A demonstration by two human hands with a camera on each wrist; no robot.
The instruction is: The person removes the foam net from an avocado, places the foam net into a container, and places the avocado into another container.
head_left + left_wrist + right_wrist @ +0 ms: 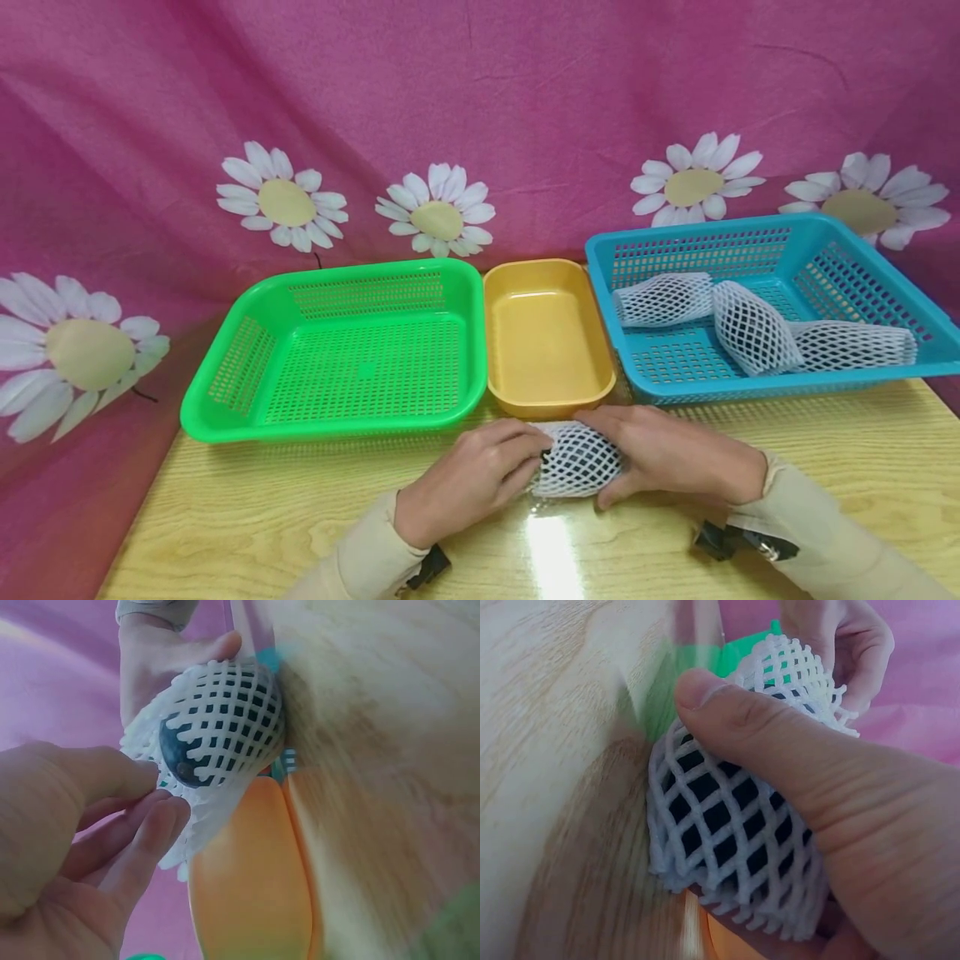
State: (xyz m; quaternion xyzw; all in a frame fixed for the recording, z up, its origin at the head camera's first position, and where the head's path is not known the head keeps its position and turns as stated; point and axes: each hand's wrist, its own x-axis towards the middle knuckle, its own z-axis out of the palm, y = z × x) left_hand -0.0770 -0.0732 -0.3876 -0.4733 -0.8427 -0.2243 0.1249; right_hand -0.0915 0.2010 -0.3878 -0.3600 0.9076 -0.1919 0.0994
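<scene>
In front of the yellow tray, a dark, smooth, rounded item [176, 754] lies inside a white foam net sleeve [576, 460]. Its bare end, with a small brownish spot, shows through the sleeve's open mouth in the left wrist view. My left hand [480, 471] pinches the sleeve's loose edge between thumb and fingers at that end. From the other side my right hand [667, 454] grips the wrapped item, thumb on the near side and fingers behind. In the right wrist view the right thumb [742, 716] lies across the netting. The item's kind cannot be told.
A green basket [480, 333] stands at the left and a yellow tray [551, 404] in the middle. The blue basket [757, 385] at the right holds several net-wrapped dark items [753, 329]. A pink flowered cloth [525, 100] hangs behind the wooden table [262, 517].
</scene>
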